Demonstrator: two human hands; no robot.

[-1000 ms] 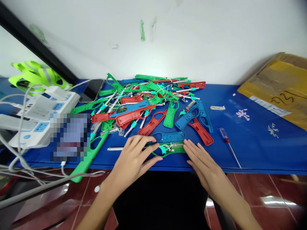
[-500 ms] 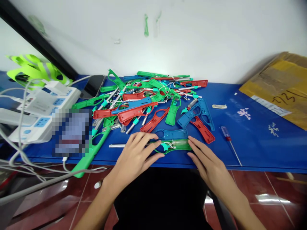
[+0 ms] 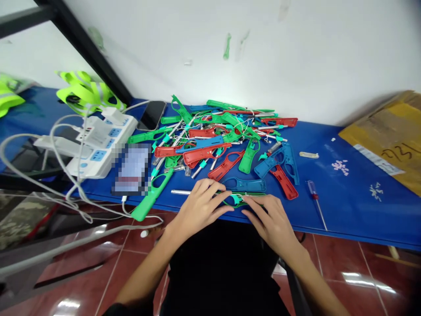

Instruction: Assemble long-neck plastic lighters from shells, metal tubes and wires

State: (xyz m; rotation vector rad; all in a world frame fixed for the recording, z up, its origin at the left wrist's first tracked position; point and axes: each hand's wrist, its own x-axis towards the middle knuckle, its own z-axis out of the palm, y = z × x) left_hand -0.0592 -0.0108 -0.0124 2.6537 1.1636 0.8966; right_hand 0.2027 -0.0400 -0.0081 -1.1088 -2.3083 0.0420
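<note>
An opened green lighter with a long metal tube (image 3: 180, 192) lies along the table's front edge, its teal trigger (image 3: 235, 199) and thin white wires exposed. My left hand (image 3: 205, 204) rests over the tube end, fingers bent and closed on it. My right hand (image 3: 272, 219) covers the handle end, thumb and index fingertip close together at the wires beside the trigger; what lies under its fingers is partly hidden. A blue lighter half-shell (image 3: 249, 184) lies just behind the green one, apart from my fingertips.
Behind is a heap of red, green and blue lighter shells (image 3: 207, 153) with tubes. At left are a power strip (image 3: 101, 153), a pixelated phone (image 3: 132, 169), another phone (image 3: 151, 115) and cables. Rightward lie a screwdriver (image 3: 314, 195), small pink parts (image 3: 339, 166) and a cardboard box (image 3: 388, 136).
My right hand has moved left from the handle's far end to the wires near the trigger. My left hand stays on the lighter. The whole view has shifted, with the table appearing further right.
</note>
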